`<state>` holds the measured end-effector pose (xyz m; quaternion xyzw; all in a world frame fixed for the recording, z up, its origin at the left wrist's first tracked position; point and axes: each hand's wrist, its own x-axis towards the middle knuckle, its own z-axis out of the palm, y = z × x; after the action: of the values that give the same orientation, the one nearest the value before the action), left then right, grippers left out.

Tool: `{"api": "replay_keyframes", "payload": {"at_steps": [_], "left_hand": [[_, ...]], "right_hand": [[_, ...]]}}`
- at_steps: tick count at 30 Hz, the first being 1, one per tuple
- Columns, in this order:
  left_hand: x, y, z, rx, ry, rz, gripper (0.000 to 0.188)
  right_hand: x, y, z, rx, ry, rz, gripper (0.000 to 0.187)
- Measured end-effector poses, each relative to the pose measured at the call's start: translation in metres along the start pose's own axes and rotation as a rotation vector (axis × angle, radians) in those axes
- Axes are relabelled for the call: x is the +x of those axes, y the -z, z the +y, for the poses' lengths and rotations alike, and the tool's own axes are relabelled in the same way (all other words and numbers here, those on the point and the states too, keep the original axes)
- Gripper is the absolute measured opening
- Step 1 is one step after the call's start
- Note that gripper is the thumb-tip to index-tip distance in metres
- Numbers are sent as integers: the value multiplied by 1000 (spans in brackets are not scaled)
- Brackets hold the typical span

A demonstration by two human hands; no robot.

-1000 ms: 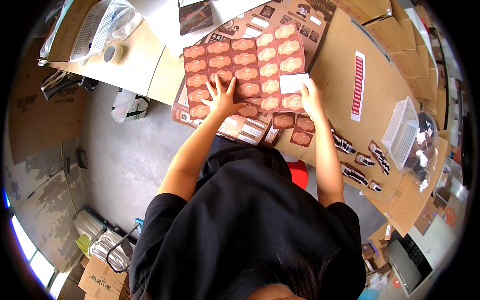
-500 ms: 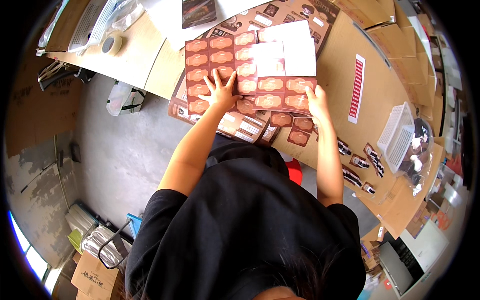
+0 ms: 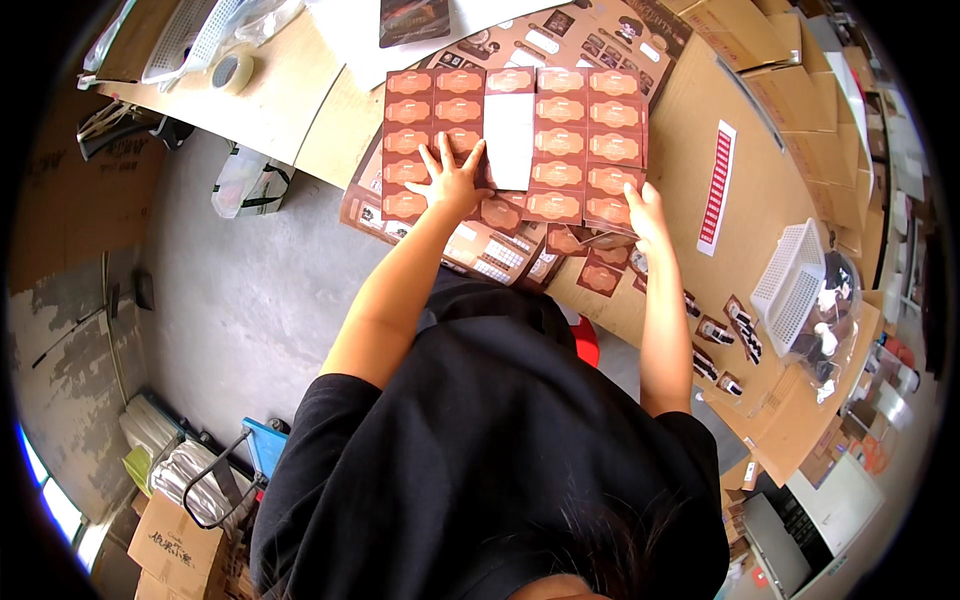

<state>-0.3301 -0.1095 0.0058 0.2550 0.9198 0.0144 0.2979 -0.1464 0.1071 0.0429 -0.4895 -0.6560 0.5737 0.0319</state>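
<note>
A sheet of reddish-brown printed labels (image 3: pixel 408 142) lies on the table, with a white strip (image 3: pixel 508 140) showing down its middle column. My left hand (image 3: pixel 452 182) rests on its lower left part, palm down, with fingers spread. The right-hand label section (image 3: pixel 587 110) shows its printed face. At that section's lower right edge my right hand (image 3: pixel 647 215) grips it, thumb on top and the other fingers mostly hidden. Below the sheet's lower edge, by my right hand, are small loose brown label pieces (image 3: pixel 600 278).
Larger printed brown sheets (image 3: pixel 590 45) lie underneath. To the right are a red-and-white strip (image 3: pixel 717 188), a white plastic basket (image 3: pixel 790 275), small dark-and-white pieces (image 3: pixel 742 325) and cardboard boxes (image 3: pixel 735 35). A tape roll (image 3: pixel 232 72) sits at the far left.
The right section showed much white earlier; now its printed labels face up, leaving a white strip in the middle. My right hand still grips its edge; the left stays spread on the sheet.
</note>
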Motion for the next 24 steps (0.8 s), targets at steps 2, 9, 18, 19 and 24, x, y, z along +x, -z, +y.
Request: {"api": "replay_keyframes", "payload": {"at_steps": [2, 9, 18, 19, 24], "left_hand": [[1, 2, 0, -3, 2, -21, 86], [22, 7, -56, -169, 85, 356, 70], [72, -9, -137, -1106, 297, 227, 37], [75, -11, -139, -1136, 292, 179, 34], [84, 6, -128, -1076, 226, -51, 32]], "right_hand": [[3, -1, 11, -48, 89, 5, 28], [-11, -16, 8, 325, -17, -106, 30], [-15, -53, 26, 681, -237, -88, 23], [-18, -55, 25, 706, -235, -76, 23], [-23, -55, 15, 508, -181, -85, 28]]}}
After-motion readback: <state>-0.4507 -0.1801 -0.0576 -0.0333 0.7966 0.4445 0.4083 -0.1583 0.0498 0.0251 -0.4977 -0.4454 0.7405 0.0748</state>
